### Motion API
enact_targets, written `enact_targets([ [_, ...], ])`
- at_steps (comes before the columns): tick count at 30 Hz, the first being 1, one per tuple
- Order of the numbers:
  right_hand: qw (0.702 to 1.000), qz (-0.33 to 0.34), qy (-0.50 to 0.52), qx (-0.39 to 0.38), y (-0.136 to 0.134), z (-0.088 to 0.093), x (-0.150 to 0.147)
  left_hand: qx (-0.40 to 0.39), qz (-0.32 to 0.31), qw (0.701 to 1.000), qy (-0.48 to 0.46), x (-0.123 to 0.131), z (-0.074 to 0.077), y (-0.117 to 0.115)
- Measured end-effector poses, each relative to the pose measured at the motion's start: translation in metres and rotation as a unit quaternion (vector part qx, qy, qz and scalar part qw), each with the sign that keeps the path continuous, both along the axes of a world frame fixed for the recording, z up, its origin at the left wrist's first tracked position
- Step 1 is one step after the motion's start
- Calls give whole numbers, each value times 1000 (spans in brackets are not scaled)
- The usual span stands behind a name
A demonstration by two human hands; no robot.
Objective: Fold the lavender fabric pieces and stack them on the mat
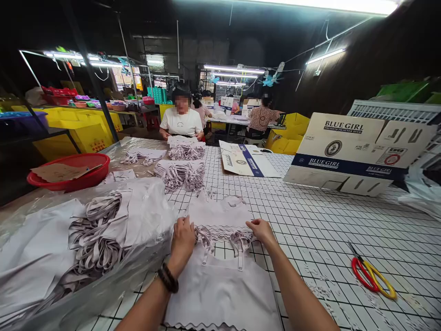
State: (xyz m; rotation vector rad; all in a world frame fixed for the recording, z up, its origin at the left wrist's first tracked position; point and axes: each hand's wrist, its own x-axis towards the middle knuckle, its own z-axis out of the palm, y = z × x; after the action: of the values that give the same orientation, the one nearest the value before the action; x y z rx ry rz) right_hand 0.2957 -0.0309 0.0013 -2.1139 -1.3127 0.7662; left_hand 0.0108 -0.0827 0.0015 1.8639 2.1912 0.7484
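Observation:
Pale lilac strappy tops lie on the gridded table before me. My left hand is closed at the left edge of a small stack of tops, with a dark bracelet on its wrist. At the stack's right edge, my right hand pinches the fabric between thumb and fingers. The stack's wavy hems and looped straps face me. Closer to me, another top is spread flat between my forearms, straps pointing away and wavy hem toward me.
Left of me, a clear plastic bag holds many folded tops, with a red basin behind it. Red-and-yellow scissors lie at right. Beer cartons stand beyond. Across the table, a person sits behind more stacked tops.

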Motion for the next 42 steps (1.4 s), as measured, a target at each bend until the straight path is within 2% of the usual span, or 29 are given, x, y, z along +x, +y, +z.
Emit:
enact_targets([
  [3, 998, -34, -52, -6, 4, -3, -7, -70, 49, 996, -17, -2, 7, 34],
  [6, 999, -34, -25, -17, 9, -3, -9, -79, 55, 995, -33, -4, 2, 49],
  [12, 993, -44, 106, 11, 19, 3, -11, -73, 69, 993, -69, -6, 1, 53],
  [23, 956, -68, 281, -50, 26, 17, -17, -77, 73, 992, -70, -9, -7, 58],
  [29, 946, -87, 303, -72, 29, 15, -17, -83, 83, 990, -80, -2, 2, 55],
  [35, 932, -109, 335, -88, 35, 13, -15, -92, 115, 972, -182, -5, 10, 58],
  [39, 903, -99, 413, -71, 35, 27, -9, -36, 129, 961, -240, -6, 22, 64],
  [42, 878, -77, 469, -53, 29, 48, -3, -1, 146, 936, -319, -2, 35, 68],
])
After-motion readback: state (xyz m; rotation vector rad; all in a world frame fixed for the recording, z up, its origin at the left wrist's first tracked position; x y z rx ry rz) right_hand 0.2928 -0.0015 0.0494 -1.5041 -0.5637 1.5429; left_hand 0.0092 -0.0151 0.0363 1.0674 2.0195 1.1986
